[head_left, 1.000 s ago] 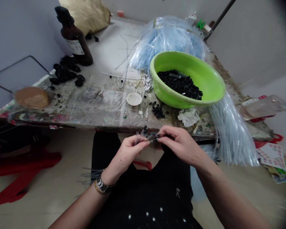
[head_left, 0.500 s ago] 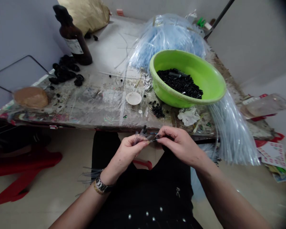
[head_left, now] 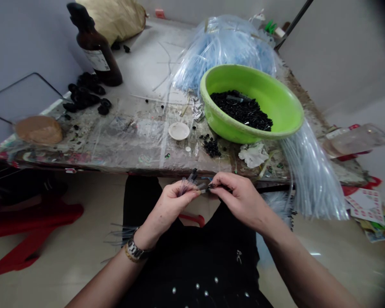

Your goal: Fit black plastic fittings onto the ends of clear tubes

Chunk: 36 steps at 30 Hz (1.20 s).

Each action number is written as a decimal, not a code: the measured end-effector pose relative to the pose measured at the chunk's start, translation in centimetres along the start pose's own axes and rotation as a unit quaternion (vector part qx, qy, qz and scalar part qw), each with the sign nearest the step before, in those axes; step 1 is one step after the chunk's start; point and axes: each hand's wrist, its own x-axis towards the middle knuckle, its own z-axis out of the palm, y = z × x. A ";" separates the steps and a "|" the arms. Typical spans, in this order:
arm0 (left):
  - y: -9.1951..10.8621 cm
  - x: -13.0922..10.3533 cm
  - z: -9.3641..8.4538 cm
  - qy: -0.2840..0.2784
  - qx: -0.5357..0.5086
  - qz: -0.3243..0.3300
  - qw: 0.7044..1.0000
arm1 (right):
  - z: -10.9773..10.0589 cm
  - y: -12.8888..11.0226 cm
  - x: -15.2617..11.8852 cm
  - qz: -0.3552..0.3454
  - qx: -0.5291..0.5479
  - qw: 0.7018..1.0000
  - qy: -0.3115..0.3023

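My left hand [head_left: 176, 199] is closed on several thin clear plastic tubes [head_left: 186, 185], some with black pieces on their upper ends. Fingertips of my right hand [head_left: 232, 192] pinch a small black piece [head_left: 209, 187] at the end of one tube that points right from the left hand. Both hands are close together over my lap, just in front of the table edge. The exact shape of the black piece is partly hidden by the fingers. Beyond the hands, a small heap of black pieces [head_left: 211, 147] lies on the table.
A green basin [head_left: 284, 107] holds many black pieces. Behind and beside it lie bundles of clear tubing [head_left: 226, 47]. A white dish [head_left: 179, 131], crumpled white paper [head_left: 253, 155], a brown bottle [head_left: 99, 55] and a brown lump [head_left: 38, 129] are on the table [head_left: 128, 145].
The right fingertips have shifted very slightly at the tube end with the black piece. The left hand keeps its hold, and the view has tilted a little.
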 end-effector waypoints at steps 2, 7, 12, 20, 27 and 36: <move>0.0 0.0 0.0 0.002 0.002 0.002 1.000 | 0.2 0.1 -0.1 -0.007 -0.008 1.000 0.013; 0.0 -0.1 0.1 -0.008 -0.002 -0.004 1.000 | 0.4 0.3 -0.3 0.009 0.032 0.999 0.009; -0.2 -0.1 0.3 -0.011 0.006 0.001 1.000 | 0.6 0.4 -0.3 0.009 0.030 0.999 -0.005; -0.9 0.1 0.7 0.015 -0.019 -0.011 1.000 | 1.8 1.1 -0.5 0.011 0.023 1.000 0.018; -1.3 0.3 0.6 0.019 -0.014 -0.026 0.999 | 2.5 2.1 -0.4 0.060 0.133 0.989 0.039; -1.3 0.6 -0.2 0.008 -0.029 -0.025 0.999 | 1.9 3.1 -0.5 0.042 0.174 0.982 0.052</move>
